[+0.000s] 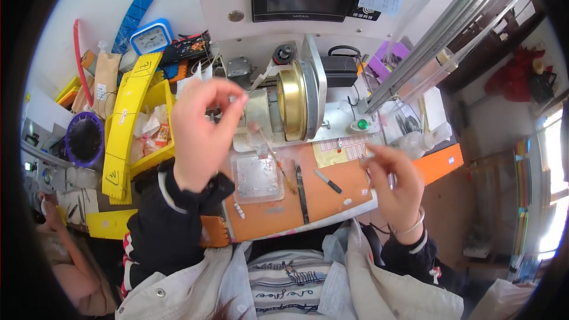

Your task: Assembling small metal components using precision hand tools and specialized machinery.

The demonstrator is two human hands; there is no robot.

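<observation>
Fingertips of left hand pinched together up near a small metal part by the winding machine's cream-coloured spool; grip nearly closed, apparently on something very fine, though too small to tell what. Possibly a thin wire, running from that pinch down toward the clear plastic tray on the orange work mat. Right hand lower and to the side, fingers curled shut around slim metal tweezers, tips pointing inward over the mat.

Likely trouble, judged from here:
- Slipping of whatever sits in the left pinch, given so light a hold on so thin a piece.
- Snagging or kinking of the fine strand against the brass-coloured disc just beside the spool, if pulled at an angle.
- Brushing of the left sleeve against the tray, close below the forearm, and scattering of any small bits inside.
- Poking or scratching by the tweezer tips if brought in fast toward the left fingers.
- Knocking of the black pen or the dark flat tool, both loose on the mat between the hands.

Yellow plastic strips and blue clock well apart, out of harm's way.
</observation>
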